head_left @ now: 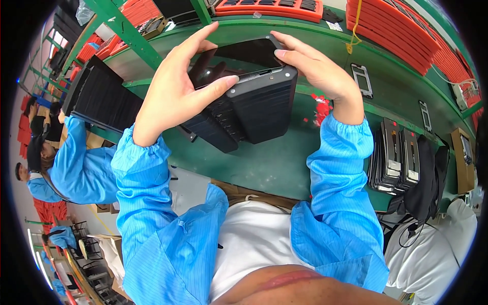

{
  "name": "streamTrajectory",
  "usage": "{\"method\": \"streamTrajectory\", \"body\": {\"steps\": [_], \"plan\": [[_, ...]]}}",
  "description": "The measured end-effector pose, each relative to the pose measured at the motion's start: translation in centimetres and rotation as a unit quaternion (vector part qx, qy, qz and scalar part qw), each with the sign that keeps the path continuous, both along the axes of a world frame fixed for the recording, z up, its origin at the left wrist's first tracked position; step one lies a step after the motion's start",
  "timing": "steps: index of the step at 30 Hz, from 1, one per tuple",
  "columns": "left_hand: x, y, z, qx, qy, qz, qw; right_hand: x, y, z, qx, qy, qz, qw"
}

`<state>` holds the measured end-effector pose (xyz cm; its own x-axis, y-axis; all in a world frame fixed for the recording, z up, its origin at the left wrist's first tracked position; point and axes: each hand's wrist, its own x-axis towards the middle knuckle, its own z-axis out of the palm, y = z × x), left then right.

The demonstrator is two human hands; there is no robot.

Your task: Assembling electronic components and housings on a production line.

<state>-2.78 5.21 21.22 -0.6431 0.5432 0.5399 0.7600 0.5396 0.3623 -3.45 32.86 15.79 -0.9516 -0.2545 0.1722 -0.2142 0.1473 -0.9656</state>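
In front of me stands a tall stack of black trays, with a gap between its two columns. A glossy dark panel lies on its top, in a black tray with small round silver dots at the corners. My left hand grips the tray's left side, thumb along the near edge and fingers stretched up the far side. My right hand pinches the tray's far right corner, thumb on top. Whether the top tray is apart from the stack below, I cannot tell.
Red scraps lie on the green bench. Another black stack stands at the left, near a co-worker in a blue sleeve. Stacked metal-framed parts stand at the right. Orange trays fill the shelf above.
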Motion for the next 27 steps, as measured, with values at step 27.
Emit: {"method": "streamTrajectory", "body": {"steps": [27], "plan": [[0.9, -0.2, 0.7, 0.046, -0.140, -0.015, 0.989, 0.6, -1.0, 0.3, 0.003, -0.002, 0.025, 1.000]]}}
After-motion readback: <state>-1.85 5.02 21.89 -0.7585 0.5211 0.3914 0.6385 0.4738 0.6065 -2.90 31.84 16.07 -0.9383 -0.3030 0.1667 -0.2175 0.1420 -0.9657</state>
